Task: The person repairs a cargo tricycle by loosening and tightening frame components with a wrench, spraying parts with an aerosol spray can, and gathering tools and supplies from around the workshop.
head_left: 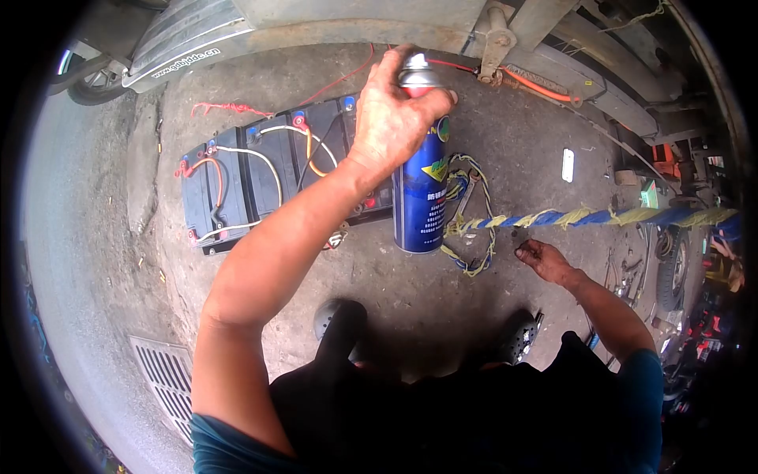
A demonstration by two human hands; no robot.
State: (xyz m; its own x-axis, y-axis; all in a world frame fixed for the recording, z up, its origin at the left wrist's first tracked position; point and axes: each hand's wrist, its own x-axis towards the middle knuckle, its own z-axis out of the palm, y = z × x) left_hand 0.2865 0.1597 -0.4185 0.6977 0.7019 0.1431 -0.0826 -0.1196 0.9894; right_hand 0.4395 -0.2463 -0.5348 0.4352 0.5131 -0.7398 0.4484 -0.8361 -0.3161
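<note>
My left hand [391, 114] is closed round the upper part of a blue spray can [420, 201], with the thumb near its silver top. The can is upright in my view, close to the camera. Behind it, a row of dark batteries [260, 186] with red, orange and white cables stands on the ground, partly covered by my left forearm. My right hand [545, 263] is low on the right, apart from the can, its fingers curled together. Whether anything small is between those fingertips is hidden.
A blue and yellow twisted rope [592, 217] stretches from the right to a loop behind the can. A metal vehicle frame [355, 28] runs along the top. A white phone-shaped object [568, 165] lies on the concrete. A drain grate [166, 375] is at lower left.
</note>
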